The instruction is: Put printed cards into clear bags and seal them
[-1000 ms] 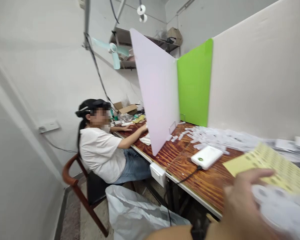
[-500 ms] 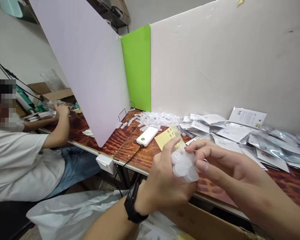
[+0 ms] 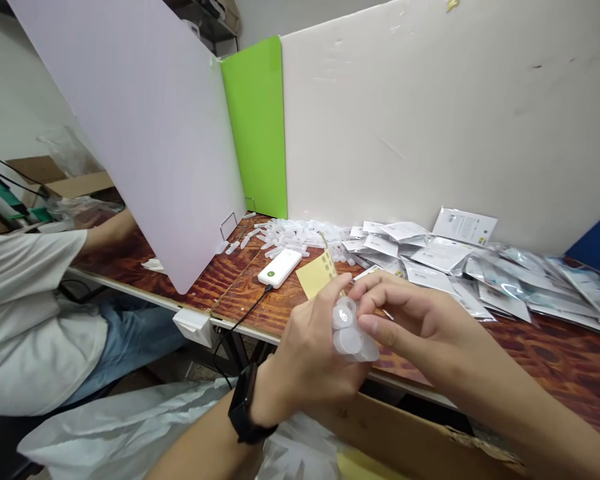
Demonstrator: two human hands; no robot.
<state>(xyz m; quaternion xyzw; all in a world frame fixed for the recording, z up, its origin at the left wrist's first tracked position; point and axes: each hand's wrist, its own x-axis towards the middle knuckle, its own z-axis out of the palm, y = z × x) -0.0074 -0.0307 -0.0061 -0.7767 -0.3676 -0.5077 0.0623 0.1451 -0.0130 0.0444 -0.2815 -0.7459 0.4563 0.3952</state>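
My left hand (image 3: 313, 347), with a black watch on its wrist, is closed around a bundle of translucent white plastic tubes (image 3: 349, 341), their round ends facing me. One upper end carries a small printed mark. My right hand (image 3: 405, 317) has its fingers bent and its thumb and fingertips together at the bundle's right side; whatever lies between them is too small to make out. A yellow sticker sheet (image 3: 316, 275) with rows of small dark round marks stands just behind my left fingers, its lower part hidden.
Behind lie a white power bank (image 3: 280, 268) with a cable, a heap of small translucent tubes (image 3: 300, 233) and many bagged white cards (image 3: 443, 253). Tall white panels (image 3: 145, 133) and a green panel (image 3: 257, 127) border the table. Below is a cardboard box (image 3: 395, 433). A co-worker (image 3: 35, 320) sits left.
The view has turned right, so everything sits further left. My right fingertips have closed in on the upper tube end, whose printed mark now shows more clearly.
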